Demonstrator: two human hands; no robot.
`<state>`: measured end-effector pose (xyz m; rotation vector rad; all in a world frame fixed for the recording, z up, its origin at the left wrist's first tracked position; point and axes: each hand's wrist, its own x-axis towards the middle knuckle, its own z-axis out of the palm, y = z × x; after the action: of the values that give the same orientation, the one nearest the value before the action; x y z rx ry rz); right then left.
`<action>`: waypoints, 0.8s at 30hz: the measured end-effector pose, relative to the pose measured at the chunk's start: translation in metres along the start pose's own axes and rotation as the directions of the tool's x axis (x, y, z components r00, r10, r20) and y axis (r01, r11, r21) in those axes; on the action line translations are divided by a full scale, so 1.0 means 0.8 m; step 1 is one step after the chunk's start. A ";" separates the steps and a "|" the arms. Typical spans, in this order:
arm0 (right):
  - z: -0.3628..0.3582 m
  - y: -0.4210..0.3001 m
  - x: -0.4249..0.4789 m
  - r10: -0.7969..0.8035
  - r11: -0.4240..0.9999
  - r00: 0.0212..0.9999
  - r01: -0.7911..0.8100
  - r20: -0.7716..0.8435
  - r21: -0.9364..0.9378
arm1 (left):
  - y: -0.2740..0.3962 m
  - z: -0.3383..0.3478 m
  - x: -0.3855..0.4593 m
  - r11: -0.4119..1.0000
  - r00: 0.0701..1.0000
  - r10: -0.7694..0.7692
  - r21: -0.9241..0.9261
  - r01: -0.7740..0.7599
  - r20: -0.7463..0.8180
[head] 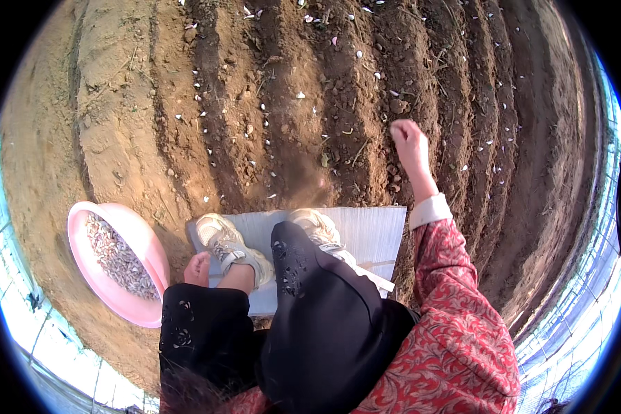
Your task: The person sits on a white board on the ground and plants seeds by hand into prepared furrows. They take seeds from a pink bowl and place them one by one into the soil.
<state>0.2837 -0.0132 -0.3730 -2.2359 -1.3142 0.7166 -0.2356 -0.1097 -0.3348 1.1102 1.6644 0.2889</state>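
My right hand (410, 142) is held over a furrow right of centre, fingers curled in; whether a garlic clove is between them cannot be told. My left hand (197, 269) is beside my left shoe, between it and the pink plastic basin (151, 233), mostly hidden by my knee; its fingers look curled, and its contents are hidden. Many garlic cloves (121, 259) lie in the basin, which tilts at my left. More pale cloves, such as one garlic clove (300, 95), lie spaced along the furrows in the brown soil (341, 119).
Both shoes (233, 248) stand on a grey flat board (372, 233) at the near end of the furrows. Dry stalks and soil clods lie among the rows. Bare smoother soil (108, 103) runs along the left. Sheeting with a wire grid (569, 336) shows at both rims.
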 end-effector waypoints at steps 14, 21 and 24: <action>0.005 0.009 0.114 0.073 0.924 0.997 -0.054 0.036 -0.379 | 0.000 0.003 0.002 0.986 0.994 -0.100 -0.141 0.093 -0.047; -0.017 0.040 -0.019 0.058 0.985 0.991 -0.037 0.118 -0.170 | 0.022 0.005 0.018 0.977 0.992 -0.123 -0.178 0.119 -0.007; -0.005 0.042 -0.050 0.218 0.955 0.941 -0.151 0.258 -0.254 | 0.079 -0.021 0.016 0.926 0.994 -0.102 -0.367 0.086 -0.024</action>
<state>0.2923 -0.0641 -0.3821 -2.5431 -1.3899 1.0336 -0.2173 -0.0599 -0.2941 0.7458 1.6132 0.5409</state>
